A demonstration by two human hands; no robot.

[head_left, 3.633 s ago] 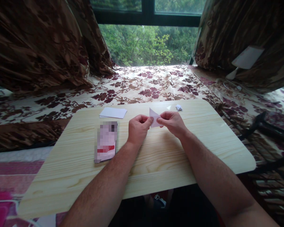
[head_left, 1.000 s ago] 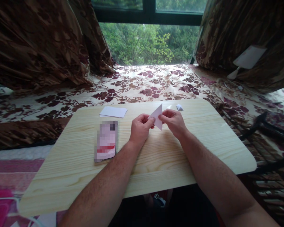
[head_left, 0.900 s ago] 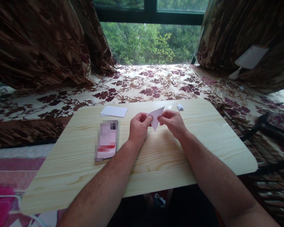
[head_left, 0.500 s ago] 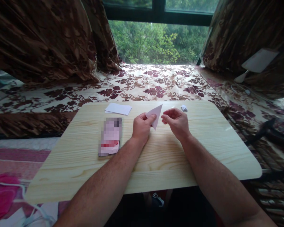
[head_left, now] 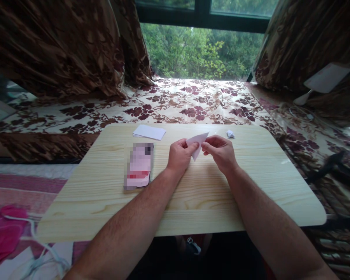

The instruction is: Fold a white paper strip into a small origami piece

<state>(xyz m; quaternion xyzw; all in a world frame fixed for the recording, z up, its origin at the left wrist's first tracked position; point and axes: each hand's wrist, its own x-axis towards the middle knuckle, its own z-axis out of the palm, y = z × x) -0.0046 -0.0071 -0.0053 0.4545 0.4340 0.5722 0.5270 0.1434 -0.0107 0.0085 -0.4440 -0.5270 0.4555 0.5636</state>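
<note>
A white sheet of paper (head_left: 199, 138), folded to a pointed shape, is held up above the table. My left hand (head_left: 177, 156) grips its left side, thumb pressed flat on the near face. At the right edge of the paper, my right hand (head_left: 222, 152) has its thumb and forefinger pinched together; the fingertips behind are partly hidden. Beyond my right hand lies a small folded white paper piece (head_left: 230, 134). A stack of white paper sheets (head_left: 149, 132) rests at the back left of the table.
A phone (head_left: 138, 165), partly blurred out, lies on the wooden table (head_left: 192, 214) left of my forearm. Behind the table is a ledge with flowered cloth (head_left: 192, 97). A white lamp (head_left: 326, 77) stands at the right, and a pink cloth (head_left: 6, 233) with white cables lies lower left.
My right hand has closed in on the folded paper, and its fingertips now meet the right edge. The paper has tilted over to the right. The view has shifted slightly.
</note>
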